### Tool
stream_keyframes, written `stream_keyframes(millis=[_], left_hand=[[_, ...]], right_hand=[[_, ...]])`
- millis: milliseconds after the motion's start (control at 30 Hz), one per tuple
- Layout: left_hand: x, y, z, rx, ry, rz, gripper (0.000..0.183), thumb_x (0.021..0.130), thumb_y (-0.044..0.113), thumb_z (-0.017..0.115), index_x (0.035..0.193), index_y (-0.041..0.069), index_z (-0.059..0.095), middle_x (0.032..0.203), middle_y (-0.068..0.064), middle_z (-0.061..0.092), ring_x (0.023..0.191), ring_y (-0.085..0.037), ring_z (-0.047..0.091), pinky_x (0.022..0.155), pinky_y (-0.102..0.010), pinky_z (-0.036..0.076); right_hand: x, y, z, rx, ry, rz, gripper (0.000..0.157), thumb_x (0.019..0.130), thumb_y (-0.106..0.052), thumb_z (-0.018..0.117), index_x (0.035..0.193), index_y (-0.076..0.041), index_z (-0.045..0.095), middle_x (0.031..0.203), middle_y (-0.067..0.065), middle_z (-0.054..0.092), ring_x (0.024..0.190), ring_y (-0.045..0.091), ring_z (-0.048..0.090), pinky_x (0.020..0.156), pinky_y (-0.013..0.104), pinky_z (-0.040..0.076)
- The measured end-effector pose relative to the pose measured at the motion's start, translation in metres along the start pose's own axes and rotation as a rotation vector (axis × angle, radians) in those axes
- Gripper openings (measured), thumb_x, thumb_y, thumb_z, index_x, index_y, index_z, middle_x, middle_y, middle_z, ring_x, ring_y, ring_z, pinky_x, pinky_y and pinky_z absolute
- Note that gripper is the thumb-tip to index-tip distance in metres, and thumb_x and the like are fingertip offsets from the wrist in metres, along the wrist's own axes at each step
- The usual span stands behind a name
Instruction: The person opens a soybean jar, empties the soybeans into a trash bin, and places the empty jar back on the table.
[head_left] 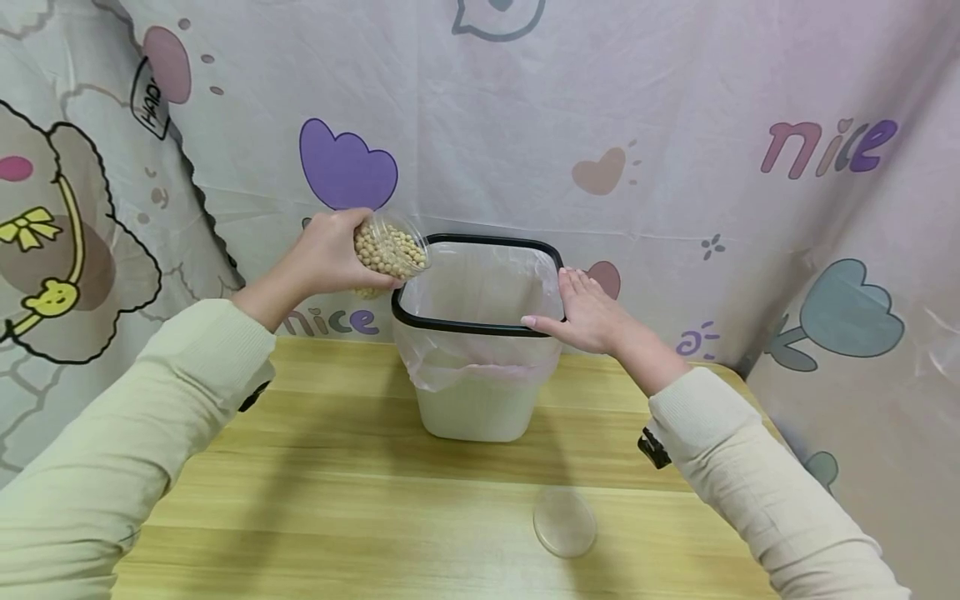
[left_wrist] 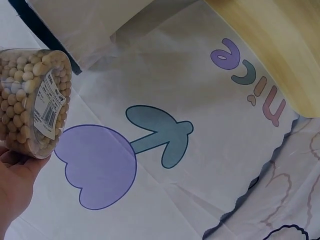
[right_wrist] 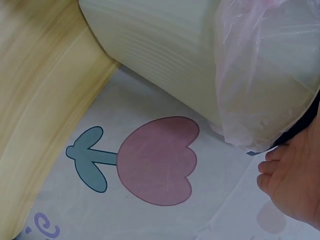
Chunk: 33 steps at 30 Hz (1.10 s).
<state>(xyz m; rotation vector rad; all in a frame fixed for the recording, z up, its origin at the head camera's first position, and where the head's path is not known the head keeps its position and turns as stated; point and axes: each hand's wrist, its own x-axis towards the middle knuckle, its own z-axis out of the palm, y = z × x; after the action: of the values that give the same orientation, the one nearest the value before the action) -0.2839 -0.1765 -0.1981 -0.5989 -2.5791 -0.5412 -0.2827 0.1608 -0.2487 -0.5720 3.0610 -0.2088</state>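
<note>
My left hand [head_left: 330, 254] grips a clear plastic jar [head_left: 392, 246] of round, pale yellow beans and holds it tilted at the left rim of a trash can. A white label with a barcode [left_wrist: 49, 107] shows on the jar in the left wrist view. The trash can [head_left: 474, 412] is off-white with a black rim, lined with a thin pinkish plastic bag [head_left: 480, 367], and stands upright. On its right rim rests my right hand [head_left: 592, 317], fingers extended along the side and thumb lying over the front edge.
A round transparent lid [head_left: 565, 522] lies on the wooden table [head_left: 337, 500], in front of the trash can and to its right. Behind the table hangs a printed cloth [head_left: 510, 125] with flowers and lettering, close to the can's back.
</note>
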Motion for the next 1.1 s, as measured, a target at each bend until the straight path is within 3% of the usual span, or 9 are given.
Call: stream_keyframes(millis=[467,667,1100], left_hand=[[0.008,0.01,-0.003,0.089,-0.112,0.014,0.055,0.061,0.03,0.083,0.096,0.001,0.052,0.09,-0.014,0.059,0.082,-0.028,0.056,0.071,-0.041,0.05],[0.01,0.014,-0.003,0.123,-0.17,0.018,0.058,0.062,0.031,0.082,0.102,0.0,0.052,0.095,-0.016,0.059,0.089,-0.03,0.057,0.078,-0.045,0.051],[0.015,0.016,-0.001,0.18,-0.194,0.081,0.065,0.059,0.028,0.084,0.106,-0.002,0.05,0.096,-0.018,0.057,0.091,-0.032,0.055,0.082,-0.047,0.05]], right_hand=[[0.0,0.0,-0.002,-0.013,-0.005,0.003,0.098,0.088,-0.065,0.036,0.145,0.009,0.003,0.154,0.026,0.003,0.143,0.037,0.0,0.119,0.046,0.0],[0.0,-0.001,-0.001,-0.013,-0.007,0.001,0.098,0.088,-0.064,0.036,0.145,0.009,0.004,0.153,0.026,0.004,0.143,0.037,0.001,0.119,0.046,0.001],[0.0,0.0,-0.002,-0.005,-0.012,0.004,0.1,0.088,-0.066,0.036,0.145,0.009,0.004,0.153,0.026,0.005,0.143,0.037,0.0,0.119,0.046,0.001]])
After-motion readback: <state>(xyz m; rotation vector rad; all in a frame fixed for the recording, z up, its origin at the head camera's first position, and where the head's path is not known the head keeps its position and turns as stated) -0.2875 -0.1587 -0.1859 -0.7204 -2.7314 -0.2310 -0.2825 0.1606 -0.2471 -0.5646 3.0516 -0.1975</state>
